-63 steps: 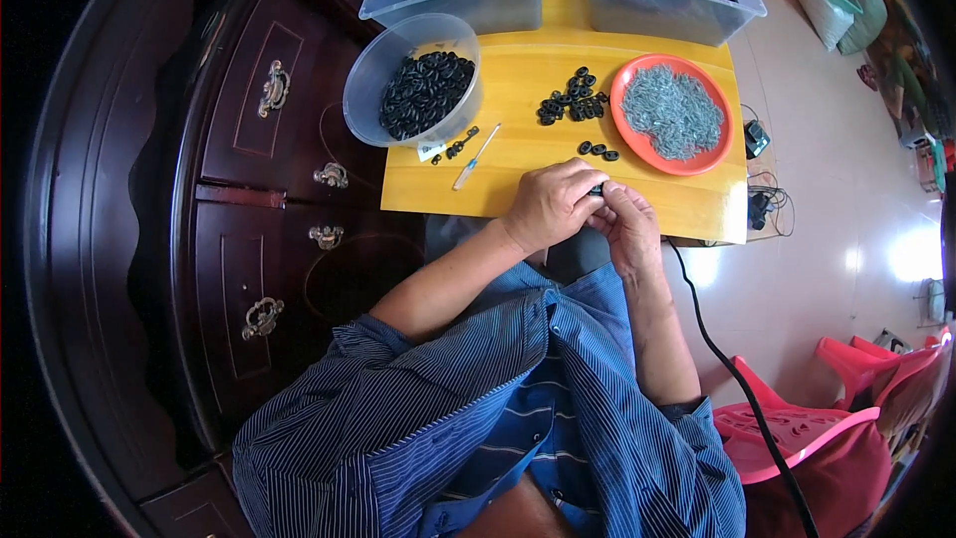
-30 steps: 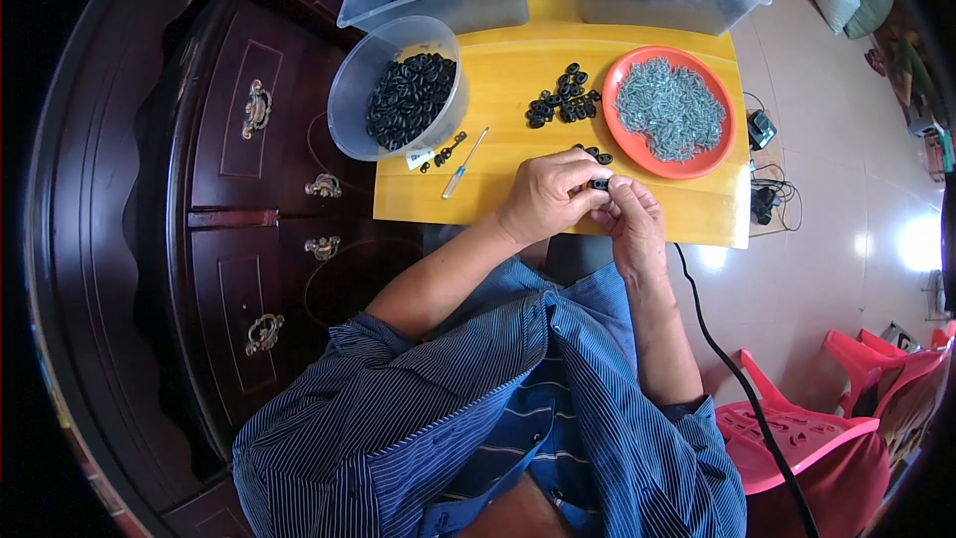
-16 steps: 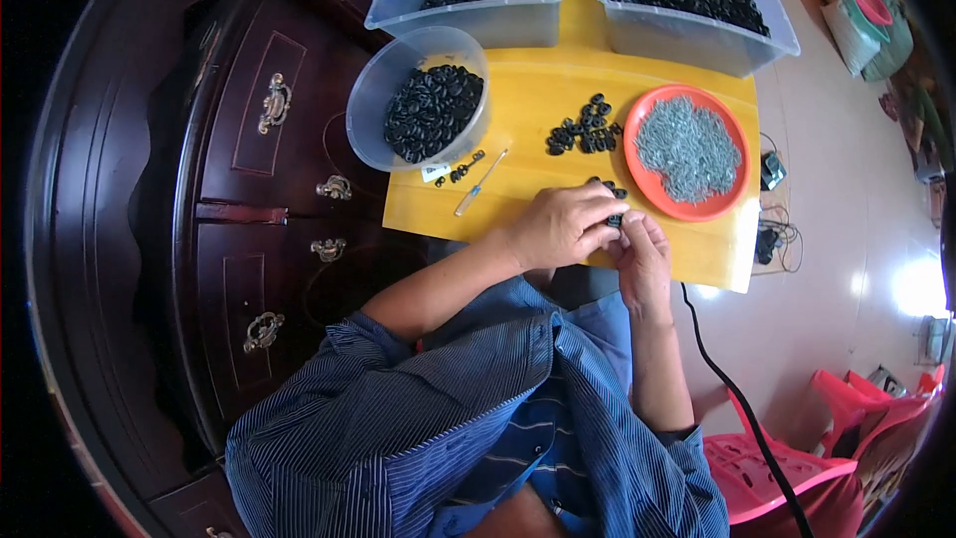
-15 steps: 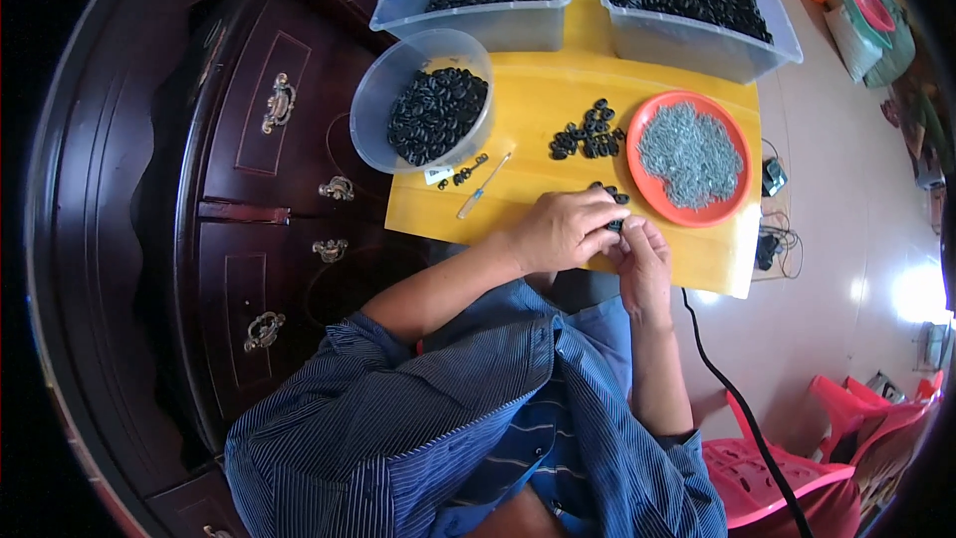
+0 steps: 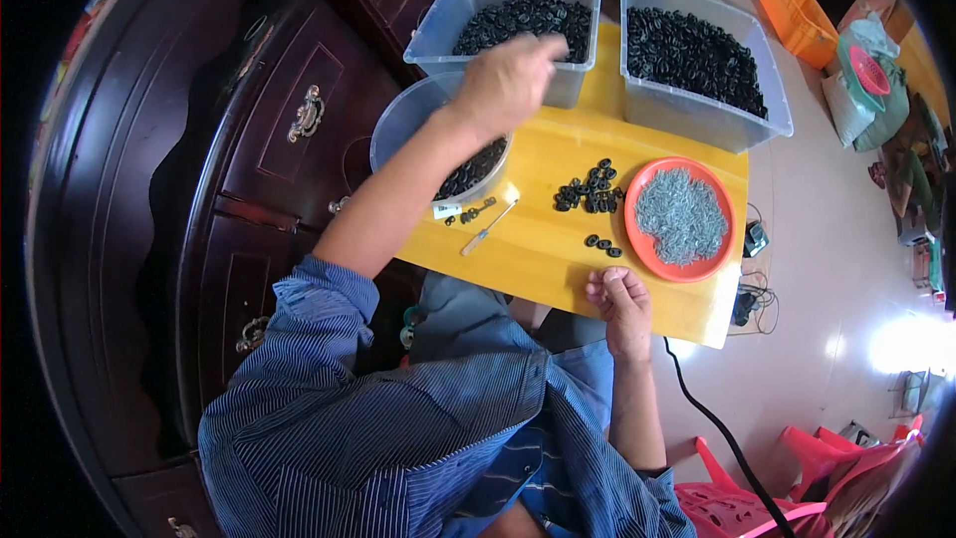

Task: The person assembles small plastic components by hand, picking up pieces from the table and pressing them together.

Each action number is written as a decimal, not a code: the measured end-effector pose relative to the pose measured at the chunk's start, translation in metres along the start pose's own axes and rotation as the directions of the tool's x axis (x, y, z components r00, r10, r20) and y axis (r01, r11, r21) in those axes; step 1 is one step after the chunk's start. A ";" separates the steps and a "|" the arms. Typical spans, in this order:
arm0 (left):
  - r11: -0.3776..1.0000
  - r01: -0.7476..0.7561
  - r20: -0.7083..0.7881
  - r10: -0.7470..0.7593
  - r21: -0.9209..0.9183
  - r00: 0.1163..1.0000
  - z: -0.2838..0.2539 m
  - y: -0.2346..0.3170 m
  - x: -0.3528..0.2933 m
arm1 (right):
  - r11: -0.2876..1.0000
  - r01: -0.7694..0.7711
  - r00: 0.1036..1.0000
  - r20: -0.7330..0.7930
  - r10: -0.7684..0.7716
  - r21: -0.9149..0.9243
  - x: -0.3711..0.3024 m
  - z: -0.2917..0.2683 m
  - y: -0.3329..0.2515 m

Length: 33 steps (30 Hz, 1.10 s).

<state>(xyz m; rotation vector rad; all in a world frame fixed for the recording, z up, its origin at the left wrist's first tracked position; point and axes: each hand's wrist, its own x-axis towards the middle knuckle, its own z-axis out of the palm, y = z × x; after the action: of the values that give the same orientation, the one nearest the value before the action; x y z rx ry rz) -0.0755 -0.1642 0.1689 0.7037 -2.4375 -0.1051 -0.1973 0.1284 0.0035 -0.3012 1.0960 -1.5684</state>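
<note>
My left hand (image 5: 506, 85) is raised over the near edge of a clear rectangular bin (image 5: 453, 62) of small black oval pieces. Its fingertips are smeared by motion, so whether they hold anything is unclear. Below that forearm, partly covered, stands a round clear tub (image 5: 398, 120) of black pieces. My right hand (image 5: 622, 304) is at the front of the yellow table (image 5: 538, 269), fingers curled in a pinch; anything inside is hidden. Just beyond it lie a few black pieces (image 5: 603, 245), with a larger loose pile (image 5: 590, 189) farther back. An orange-red plate (image 5: 638, 249) holds many small silvery metal pieces.
A second clear bin (image 5: 687, 130) of black pieces stands at the back right. A screwdriver-like tool (image 5: 490, 227) lies by the tub. Dark drawers (image 5: 284, 120) rise at the left. A black cable (image 5: 722, 418) hangs near pink chairs (image 5: 747, 503) at the right.
My left hand has left the right hand and swung up and away to the far bin. The right hand stays at the table's front. The view has shifted, showing more beyond the bins.
</note>
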 end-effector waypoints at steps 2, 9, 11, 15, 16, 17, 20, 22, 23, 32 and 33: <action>0.989 0.093 -0.127 -0.078 0.117 0.989 -0.010 -0.010 0.014 | 1.000 -0.022 1.000 -0.022 0.022 -0.014 -0.001 0.001 0.000; 0.927 -0.106 0.051 0.133 -0.360 0.990 0.025 0.029 -0.063 | 1.000 -0.008 1.000 -0.019 0.008 0.001 -0.003 0.002 -0.002; 0.868 -0.053 0.107 0.121 -0.493 0.987 0.034 0.054 -0.098 | 1.000 -0.012 1.000 0.006 0.012 0.002 -0.002 -0.001 0.000; 0.805 0.119 0.142 -0.044 -0.580 0.989 0.066 0.097 -0.165 | 1.000 0.002 1.000 0.021 -0.001 -0.007 0.000 -0.006 0.004; 0.787 0.163 0.169 -0.076 -0.595 0.983 0.067 0.104 -0.175 | 1.000 -0.002 0.999 0.034 0.001 0.018 0.001 -0.007 0.005; 0.798 0.144 0.147 -0.071 -0.585 0.987 0.070 0.107 -0.184 | 1.000 0.002 0.999 0.042 -0.002 0.010 0.002 -0.007 0.004; 0.788 0.157 0.133 -0.097 -0.595 0.986 0.081 0.099 -0.207 | 1.000 0.014 1.000 0.016 -0.014 -0.003 0.001 -0.003 0.003; 0.721 0.223 0.115 -0.196 -0.656 0.974 0.089 0.089 -0.218 | 0.999 0.019 1.000 0.016 -0.019 -0.038 0.002 -0.001 0.004; 0.721 0.224 0.108 -0.204 -0.656 0.973 0.092 0.086 -0.223 | 0.999 0.018 1.000 0.023 -0.017 -0.046 0.001 0.000 0.005; 0.723 0.261 0.074 -0.279 -0.640 0.957 0.091 0.093 -0.232 | 0.961 -0.041 0.999 0.017 0.047 -0.275 0.000 0.008 0.005; 0.733 0.255 0.047 -0.292 -0.631 0.955 0.094 0.091 -0.233 | 0.950 -0.037 0.999 -0.003 0.038 -0.311 -0.002 0.017 0.001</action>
<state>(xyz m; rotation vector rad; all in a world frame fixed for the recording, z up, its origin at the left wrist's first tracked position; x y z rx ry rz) -0.0112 0.0249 -0.0090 0.7208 -2.0204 -0.9681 -0.1843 0.1222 0.0128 -0.4915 1.3411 -1.3581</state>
